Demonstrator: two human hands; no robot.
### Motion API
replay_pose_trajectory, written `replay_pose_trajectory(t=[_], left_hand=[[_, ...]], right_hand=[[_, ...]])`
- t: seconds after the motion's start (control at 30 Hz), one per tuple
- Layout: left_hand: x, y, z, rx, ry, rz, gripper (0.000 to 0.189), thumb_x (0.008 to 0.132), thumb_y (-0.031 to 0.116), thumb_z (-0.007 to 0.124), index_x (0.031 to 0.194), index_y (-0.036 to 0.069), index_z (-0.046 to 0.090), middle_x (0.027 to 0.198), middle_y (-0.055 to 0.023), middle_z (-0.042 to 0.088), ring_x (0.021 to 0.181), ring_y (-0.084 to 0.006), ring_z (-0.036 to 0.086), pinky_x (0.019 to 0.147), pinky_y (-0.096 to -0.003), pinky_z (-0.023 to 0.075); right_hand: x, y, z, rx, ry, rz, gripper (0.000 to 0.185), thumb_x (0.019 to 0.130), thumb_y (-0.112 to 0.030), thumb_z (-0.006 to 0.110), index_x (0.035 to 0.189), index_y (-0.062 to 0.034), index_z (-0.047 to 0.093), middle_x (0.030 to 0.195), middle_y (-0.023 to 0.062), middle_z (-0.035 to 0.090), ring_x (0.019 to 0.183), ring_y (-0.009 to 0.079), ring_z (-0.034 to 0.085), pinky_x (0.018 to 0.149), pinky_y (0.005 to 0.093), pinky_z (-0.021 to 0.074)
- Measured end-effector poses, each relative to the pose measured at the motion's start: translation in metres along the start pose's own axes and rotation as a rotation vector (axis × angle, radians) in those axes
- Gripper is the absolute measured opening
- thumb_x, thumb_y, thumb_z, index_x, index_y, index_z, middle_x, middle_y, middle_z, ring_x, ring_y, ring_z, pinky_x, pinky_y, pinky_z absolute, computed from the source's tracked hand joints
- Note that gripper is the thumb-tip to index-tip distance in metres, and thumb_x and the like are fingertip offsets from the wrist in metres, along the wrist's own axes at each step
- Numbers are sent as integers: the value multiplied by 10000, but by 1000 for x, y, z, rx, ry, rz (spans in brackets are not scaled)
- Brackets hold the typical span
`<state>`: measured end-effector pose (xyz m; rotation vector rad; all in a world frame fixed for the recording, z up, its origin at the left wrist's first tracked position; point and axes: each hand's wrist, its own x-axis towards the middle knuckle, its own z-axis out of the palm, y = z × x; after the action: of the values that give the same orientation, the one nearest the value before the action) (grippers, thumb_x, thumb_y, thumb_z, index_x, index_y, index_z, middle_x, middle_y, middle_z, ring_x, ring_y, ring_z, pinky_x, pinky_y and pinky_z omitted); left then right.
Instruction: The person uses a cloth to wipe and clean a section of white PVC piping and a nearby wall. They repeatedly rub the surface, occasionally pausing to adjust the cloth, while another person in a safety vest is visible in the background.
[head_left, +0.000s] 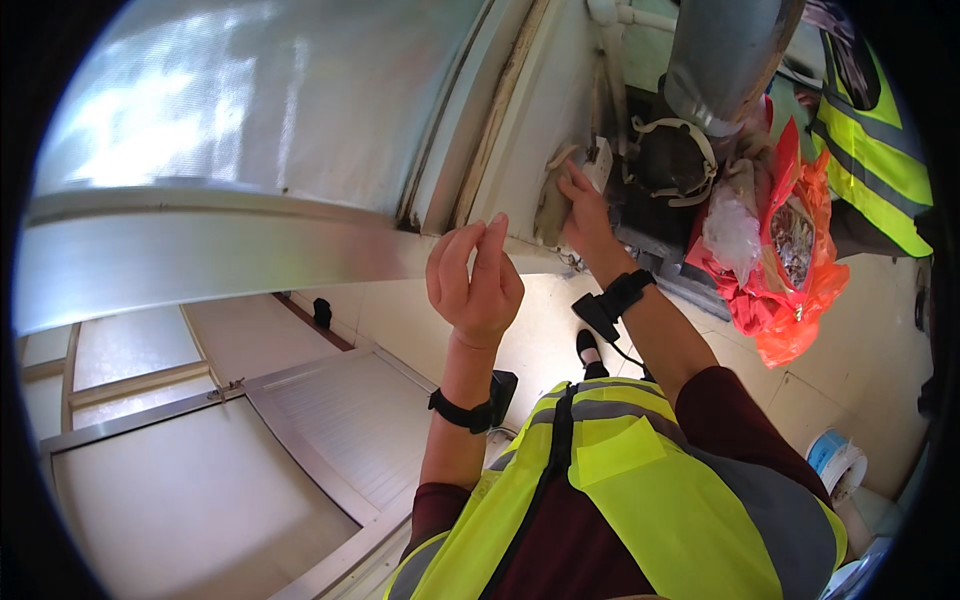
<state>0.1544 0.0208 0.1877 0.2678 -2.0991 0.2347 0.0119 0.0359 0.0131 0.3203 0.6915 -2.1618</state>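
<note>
My left hand (476, 285) is raised in front of a metal-framed door edge, its fingers loosely bent and partly apart. I see nothing held in it. My right hand (589, 217) reaches to the wall, with its fingertips at a beige cloth (552, 206) that hangs there. Whether the fingers grip the cloth or only touch it cannot be made out. Right beside those fingers is a white power strip (601, 166). A black strap with a small device sits on each wrist.
A dark round pot-like object with a pale rim (671, 159) stands under a grey metal pipe (727, 60). Red and orange plastic bags (814, 300) hang over the counter edge. Another person in a hi-vis vest (870, 150) is at the right. A white-and-blue bucket (834, 463) stands on the floor.
</note>
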Motion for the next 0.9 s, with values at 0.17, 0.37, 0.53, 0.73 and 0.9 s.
replay_pose_trajectory(t=[0.17, 0.37, 0.53, 0.73, 0.9], left_hand=[[7, -10, 17, 10, 14, 53, 309, 734, -87, 612, 977, 64, 727, 955, -47, 582, 824, -215, 576, 678, -312, 496], [5, -12, 33, 10, 28, 81, 281, 756, -85, 589, 932, 83, 729, 954, -29, 564, 851, -202, 558, 722, -317, 480], [4, -14, 46, 127, 20, 85, 281, 759, -64, 594, 944, 95, 733, 959, -26, 567, 852, -199, 561, 721, -311, 488], [1, -18, 49, 191, -33, 112, 273, 768, -41, 590, 958, 93, 734, 973, -25, 572, 860, -200, 563, 731, -304, 495], [-1, -19, 50, 177, -30, 112, 276, 765, -43, 591, 960, 94, 731, 982, -28, 573, 863, -202, 566, 734, -309, 495]], right_hand=[[26, -1, 2, 30, -8, -29, 421, 961, -59, 479, 1378, -53, 424, 1286, 79, 544, 1154, 225, 525, 957, 363, 452], [39, -3, 1, -48, 44, -58, 396, 944, -69, 532, 1334, -35, 472, 1259, 77, 561, 1127, 200, 539, 941, 337, 458], [16, -3, 4, -34, 80, -39, 348, 889, 11, 583, 1237, 5, 578, 1093, 69, 640, 942, 160, 599, 822, 279, 482], [28, -12, 13, -244, 256, -157, 312, 855, 37, 569, 1164, 37, 607, 1062, 72, 646, 979, 166, 603, 856, 287, 472], [39, -18, 16, -276, 345, -239, 283, 814, 30, 659, 1095, 55, 641, 979, 81, 661, 869, 151, 604, 762, 274, 485]])
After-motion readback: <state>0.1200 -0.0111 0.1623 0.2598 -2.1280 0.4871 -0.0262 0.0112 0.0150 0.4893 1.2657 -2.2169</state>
